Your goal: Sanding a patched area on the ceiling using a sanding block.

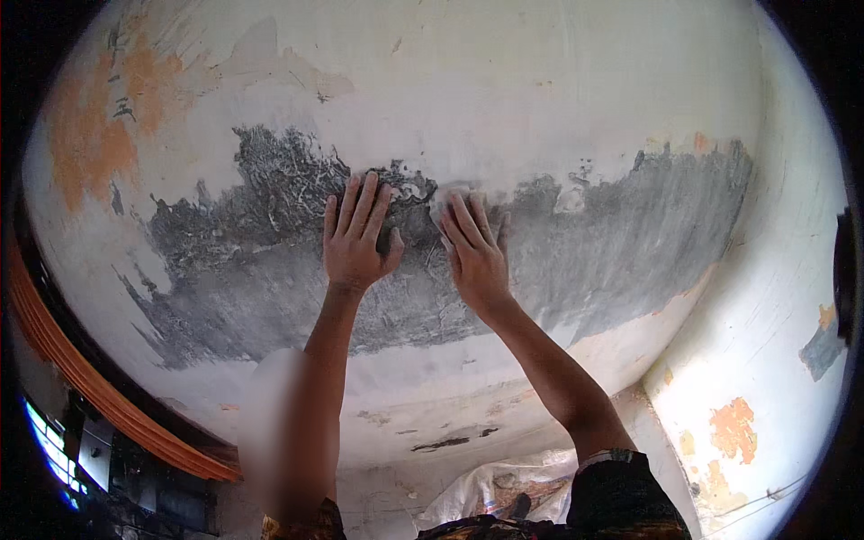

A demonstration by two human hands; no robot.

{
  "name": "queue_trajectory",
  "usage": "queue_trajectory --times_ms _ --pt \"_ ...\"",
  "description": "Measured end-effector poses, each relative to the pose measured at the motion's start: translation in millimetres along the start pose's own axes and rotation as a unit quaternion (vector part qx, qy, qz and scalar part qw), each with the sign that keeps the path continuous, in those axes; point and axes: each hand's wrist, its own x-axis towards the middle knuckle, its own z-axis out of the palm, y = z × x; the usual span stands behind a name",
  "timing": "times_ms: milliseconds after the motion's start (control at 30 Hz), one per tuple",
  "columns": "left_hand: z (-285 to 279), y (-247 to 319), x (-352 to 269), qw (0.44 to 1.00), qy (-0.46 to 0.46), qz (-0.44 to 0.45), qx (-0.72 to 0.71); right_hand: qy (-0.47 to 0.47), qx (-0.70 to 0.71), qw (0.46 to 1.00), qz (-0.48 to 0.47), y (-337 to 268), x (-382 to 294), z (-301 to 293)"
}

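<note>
Both hands are raised against a painted plaster wall [472, 88] with a broad, rough grey patch [283, 297] across it. My left hand [358, 236] lies palm to the wall with its fingers apart, at the patch's dark upper edge; nothing shows in it. To its right, my right hand [476, 250] presses a pale, whitish piece [442, 202], perhaps sandpaper or cloth, flat on the wall under its fingers. Most of that piece is hidden by the hand. Peeling, crinkled dark coating [290, 169] shows up and left of my left hand.
An adjoining wall [763, 324] with orange flaked spots meets this one on the right. A white plastic sack [466, 493] with debris lies low in front of my body. Orange ribbed material [121, 412] curves along the lower left, near a bright window [50, 439].
</note>
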Motion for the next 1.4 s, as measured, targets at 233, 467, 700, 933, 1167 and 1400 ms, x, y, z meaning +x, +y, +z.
queue_trajectory --times_ms 233,467,700,933,1167,1400 --pt "1 9 8 1.0 -0.012 0.002 -0.007 0.053 0.001 0.998 -0.033 3 49 -16" --pt "5 3 1 1.0 0.014 0.017 0.001 0.01 -0.014 1.0 -0.016 5 -8 1" --pt "0 8 5 1.0 -0.004 0.008 -0.001 0.081 0.063 0.995 -0.019 0 54 -9" --pt "3 4 2 1.0 0.004 0.0 0.008 0.028 0.003 1.0 -0.009 -2 4 -2" --pt "2 9 6 1.0 -0.01 -0.005 -0.002 0.079 0.044 0.996 -0.024 -1 39 -8" --pt "3 6 2 1.0 0.006 0.002 0.008 0.019 0.0 0.999 -0.026 -2 15 -10"
